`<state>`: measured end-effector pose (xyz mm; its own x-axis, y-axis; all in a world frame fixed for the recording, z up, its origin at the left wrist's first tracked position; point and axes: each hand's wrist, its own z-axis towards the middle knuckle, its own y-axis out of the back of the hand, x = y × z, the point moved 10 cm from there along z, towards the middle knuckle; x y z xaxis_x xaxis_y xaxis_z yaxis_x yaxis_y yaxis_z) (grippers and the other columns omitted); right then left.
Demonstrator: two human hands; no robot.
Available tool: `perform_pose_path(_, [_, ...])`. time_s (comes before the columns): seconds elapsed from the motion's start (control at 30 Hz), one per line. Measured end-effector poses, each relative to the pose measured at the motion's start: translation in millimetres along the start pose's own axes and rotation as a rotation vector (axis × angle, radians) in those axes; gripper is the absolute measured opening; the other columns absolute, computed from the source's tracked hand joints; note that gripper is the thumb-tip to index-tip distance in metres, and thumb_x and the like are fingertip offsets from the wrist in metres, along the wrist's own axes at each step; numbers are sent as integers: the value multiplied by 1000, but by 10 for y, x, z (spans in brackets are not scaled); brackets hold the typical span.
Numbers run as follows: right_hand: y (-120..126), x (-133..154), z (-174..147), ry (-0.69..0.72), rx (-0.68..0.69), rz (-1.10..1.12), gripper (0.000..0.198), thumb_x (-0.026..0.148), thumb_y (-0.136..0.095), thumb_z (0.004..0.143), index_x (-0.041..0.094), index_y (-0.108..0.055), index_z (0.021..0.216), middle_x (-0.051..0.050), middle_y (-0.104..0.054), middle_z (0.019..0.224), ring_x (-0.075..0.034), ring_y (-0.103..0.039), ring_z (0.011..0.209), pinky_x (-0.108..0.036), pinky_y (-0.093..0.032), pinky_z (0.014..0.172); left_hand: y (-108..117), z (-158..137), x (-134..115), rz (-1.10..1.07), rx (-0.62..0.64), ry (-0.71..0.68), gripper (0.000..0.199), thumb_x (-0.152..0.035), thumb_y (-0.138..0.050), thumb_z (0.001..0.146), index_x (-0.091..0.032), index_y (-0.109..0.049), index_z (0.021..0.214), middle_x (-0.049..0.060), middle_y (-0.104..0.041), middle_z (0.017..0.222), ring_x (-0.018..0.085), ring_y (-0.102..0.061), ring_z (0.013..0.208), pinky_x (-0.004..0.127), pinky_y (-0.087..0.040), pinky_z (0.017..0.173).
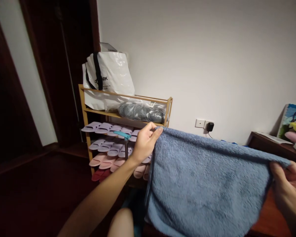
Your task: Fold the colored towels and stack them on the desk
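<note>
A blue-grey fluffy towel hangs stretched between my two hands, its top edge sloping down to the right. My left hand pinches the upper left corner between thumb and fingers. At the upper right corner, my right hand grips the cloth, thumb in front. The towel's lower edge runs out of the bottom of the view, and its body covers what lies behind it.
A wooden shoe rack stands against the wall, holding several rows of slippers. On its top sit a white bag and a plastic-wrapped grey bundle. A black charger is plugged into the wall. To the right is a dark wooden cabinet.
</note>
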<state>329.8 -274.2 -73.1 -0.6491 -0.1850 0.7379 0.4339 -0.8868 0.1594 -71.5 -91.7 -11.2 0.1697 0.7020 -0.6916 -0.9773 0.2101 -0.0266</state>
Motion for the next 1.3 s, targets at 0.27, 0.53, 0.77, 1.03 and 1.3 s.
perform_pose_path(0.27, [-694,-40,620,-1,84,146,43,59,-62,69,19,-54,84,0,-55,69,-10,-45,60,-24,-35,52,-144,694,839,-27,-61,151,40,-53,-65,76,-15,-52,72,-5,-51,60,9,-48,54,19,-36,52])
perform_pose_path(0.53, [-1799,-1154,720,-113,310,22,38,50,-56,81,13,-54,73,4,-52,65,-6,-47,56,-21,-41,54,-332,731,2331,214,-66,407,29,-32,-56,91,-14,-56,114,7,-58,112,22,-60,94,40,-52,79])
perform_pose_path(0.77, [-2273,-1689,716,-132,394,-166,35,47,-51,87,12,-58,88,1,-58,78,-9,-55,68,-26,-49,63,-376,722,3069,449,-20,490,31,-32,-56,91,-15,-55,117,7,-57,116,24,-59,98,41,-51,81])
perform_pose_path(1.03, [-2672,-2025,531,-83,503,-496,49,50,-37,90,11,-53,116,-14,-59,110,-22,-57,97,-41,-45,85,-676,563,3157,763,197,339,39,-29,-46,95,-15,-44,132,15,-50,130,29,-48,118,47,-38,96])
perform_pose_path(1.3, [-3162,-2095,-197,132,894,-628,68,67,-26,84,29,-38,138,-4,-29,148,-23,-20,138,-49,-22,109,-1181,-244,3367,943,765,179,58,-57,-39,89,-26,-42,138,8,-32,148,29,-25,137,52,-18,108])
